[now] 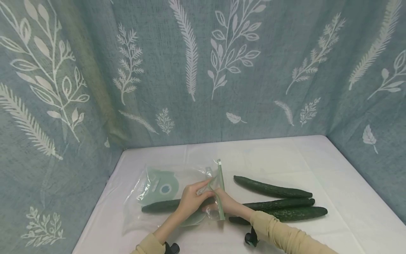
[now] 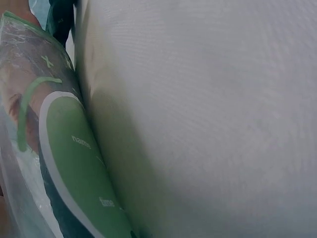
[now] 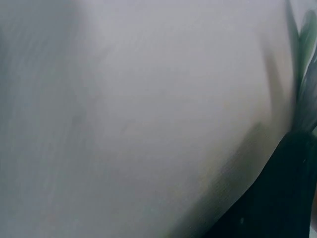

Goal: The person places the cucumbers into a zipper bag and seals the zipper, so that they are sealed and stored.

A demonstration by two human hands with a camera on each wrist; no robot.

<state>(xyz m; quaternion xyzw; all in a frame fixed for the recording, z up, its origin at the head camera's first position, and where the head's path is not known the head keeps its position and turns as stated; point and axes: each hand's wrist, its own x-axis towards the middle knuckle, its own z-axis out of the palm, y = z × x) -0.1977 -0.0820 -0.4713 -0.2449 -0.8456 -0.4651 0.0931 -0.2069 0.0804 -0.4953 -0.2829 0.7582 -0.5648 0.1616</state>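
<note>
At 7 o'clock in the head view: clear bag (image 1: 157,178) on table (image 1: 260,155), zip mouth (image 1: 221,180) facing 3 o'clock, bagged cuke (image 1: 161,206) inside, visible tip toward 9. Left hand (image 1: 191,198) clamped on bag film at the mouth. Right hand (image 1: 224,203) in the mouth, fingers curled round the cuke's 3 o'clock end, partly behind film. Hands close together; can't tell if they touch. Three loose cukes around 3 o'clock of right hand: top cuke (image 1: 272,188) apart, mid cuke (image 1: 285,204) and low cuke (image 1: 301,213) side by side, right forearm (image 1: 243,211) over their 9 o'clock ends. Left wrist view: green print (image 2: 74,158) reads "name", "time". Curtain (image 1: 203,120) at 12.
</note>
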